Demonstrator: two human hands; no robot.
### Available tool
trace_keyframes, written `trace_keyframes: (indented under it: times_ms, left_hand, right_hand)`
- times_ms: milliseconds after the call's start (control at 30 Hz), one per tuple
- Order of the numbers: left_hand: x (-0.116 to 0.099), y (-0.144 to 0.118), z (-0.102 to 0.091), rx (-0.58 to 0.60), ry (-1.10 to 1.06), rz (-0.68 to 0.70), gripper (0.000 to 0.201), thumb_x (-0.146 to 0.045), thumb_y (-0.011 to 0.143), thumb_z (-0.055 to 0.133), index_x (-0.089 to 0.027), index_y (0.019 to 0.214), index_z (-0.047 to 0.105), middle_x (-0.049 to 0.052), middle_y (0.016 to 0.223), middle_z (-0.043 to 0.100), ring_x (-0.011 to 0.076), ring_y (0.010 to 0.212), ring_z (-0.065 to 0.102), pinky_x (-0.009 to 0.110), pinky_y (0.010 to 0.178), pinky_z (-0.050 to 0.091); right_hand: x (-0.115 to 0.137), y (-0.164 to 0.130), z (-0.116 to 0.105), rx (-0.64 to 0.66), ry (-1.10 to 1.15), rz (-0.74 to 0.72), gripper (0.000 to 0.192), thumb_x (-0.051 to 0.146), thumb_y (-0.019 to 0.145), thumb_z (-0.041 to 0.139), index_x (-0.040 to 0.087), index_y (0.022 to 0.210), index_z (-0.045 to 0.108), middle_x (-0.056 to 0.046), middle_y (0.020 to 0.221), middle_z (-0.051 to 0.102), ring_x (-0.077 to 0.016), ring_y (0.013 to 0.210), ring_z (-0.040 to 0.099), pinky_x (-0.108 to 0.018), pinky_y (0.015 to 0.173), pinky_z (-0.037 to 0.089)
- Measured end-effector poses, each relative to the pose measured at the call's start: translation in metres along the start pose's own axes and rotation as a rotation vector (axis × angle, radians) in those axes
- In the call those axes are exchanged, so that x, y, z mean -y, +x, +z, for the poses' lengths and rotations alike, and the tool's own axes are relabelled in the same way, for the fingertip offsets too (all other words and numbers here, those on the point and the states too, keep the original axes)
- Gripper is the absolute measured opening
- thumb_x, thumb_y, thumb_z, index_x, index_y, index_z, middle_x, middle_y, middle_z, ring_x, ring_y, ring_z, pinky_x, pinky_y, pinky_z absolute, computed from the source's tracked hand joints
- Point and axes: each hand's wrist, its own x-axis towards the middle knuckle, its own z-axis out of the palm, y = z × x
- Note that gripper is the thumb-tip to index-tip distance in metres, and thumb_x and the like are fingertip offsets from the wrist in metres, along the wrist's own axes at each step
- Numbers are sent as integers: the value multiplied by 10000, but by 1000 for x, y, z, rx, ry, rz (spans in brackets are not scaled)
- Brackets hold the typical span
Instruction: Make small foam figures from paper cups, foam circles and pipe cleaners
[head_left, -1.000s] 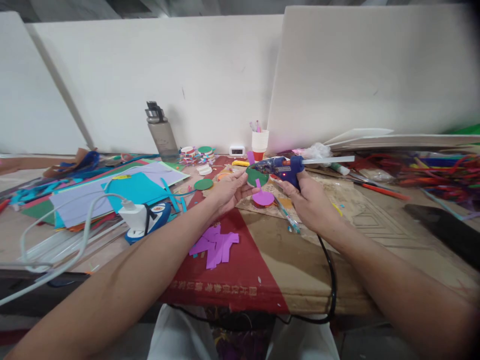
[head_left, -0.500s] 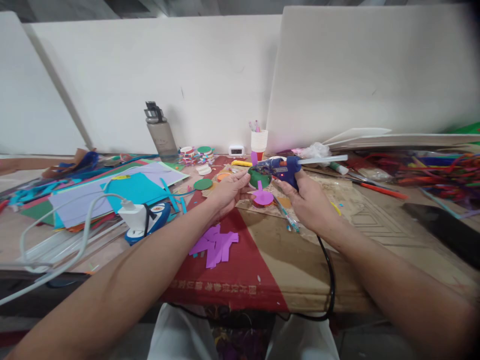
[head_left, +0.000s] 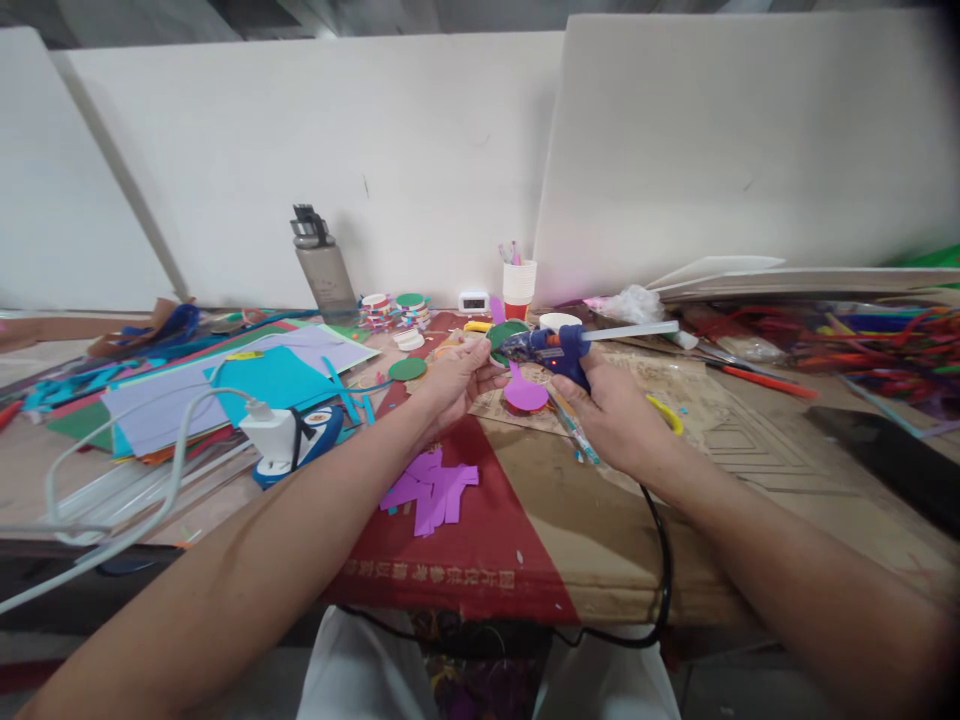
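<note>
My left hand pinches the edge of a green disc, with a purple strip standing up from its far edge. Closed around the handle of a blue glue gun, my right hand keeps the nozzle close over the disc; whether it touches cannot be made out. A clear glue stick sticks out of the gun's back. Below the disc is a purple round piece with a tab. Nearer to me, several purple strips lie in a loose pile on the red cardboard.
Another green disc lies left of my hands. Further left are coloured sheets and a white plug on a blue power socket. A bottle, small clock and pen cup stand at the back. The gun's black cord hangs over the table edge.
The green disc has shifted slightly left and turned in my left hand. My right hand has moved the glue gun a little down and left, and the gun now lies less across the disc.
</note>
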Motion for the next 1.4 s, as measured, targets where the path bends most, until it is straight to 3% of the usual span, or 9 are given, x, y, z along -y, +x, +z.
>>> trace_keyframes:
  times_ms: [333, 600, 900, 1133, 1400]
  left_hand:
    - [-1, -1, 1, 29, -13, -23, 107, -233, 874, 647, -140, 845, 603, 30, 693, 684, 122, 601, 666, 261, 649, 578]
    - [3, -2, -2, 120, 7, -41, 160, -270, 827, 708, -137, 839, 619, 41, 736, 700, 137, 647, 682, 296, 700, 586]
    - [0, 3, -5, 98, 2, -9, 113, -236, 863, 656, -132, 905, 645, 56, 760, 721, 146, 683, 696, 341, 804, 583]
    - [-3, 3, -5, 95, 0, 11, 127, -202, 899, 594, -114, 966, 658, 81, 842, 745, 166, 758, 717, 377, 882, 563]
    - [-5, 6, -10, 141, 36, 47, 205, -245, 854, 672, -116, 1012, 662, 90, 916, 751, 172, 821, 722, 375, 927, 535]
  right_hand:
    - [-3, 2, 0, -24, 30, 17, 370, 350, 920, 449, 140, 1193, 583, -153, 1072, 701, -296, 953, 631, -405, 819, 460]
    - [-6, 4, 0, -45, 37, 25, 339, 334, 917, 454, 153, 1169, 589, -134, 1025, 710, -281, 915, 633, -384, 790, 460]
    - [1, 2, -3, 8, 18, 10, 372, 343, 925, 437, 132, 1200, 572, -170, 1112, 688, -312, 991, 621, -416, 828, 453]
    - [2, 1, -5, 9, -19, 7, 372, 361, 934, 438, 137, 1198, 574, -165, 1073, 691, -305, 936, 624, -407, 796, 455]
    - [2, 0, -6, 17, -29, 12, 324, 331, 925, 459, 144, 1160, 580, -152, 1055, 690, -296, 940, 621, -385, 777, 452]
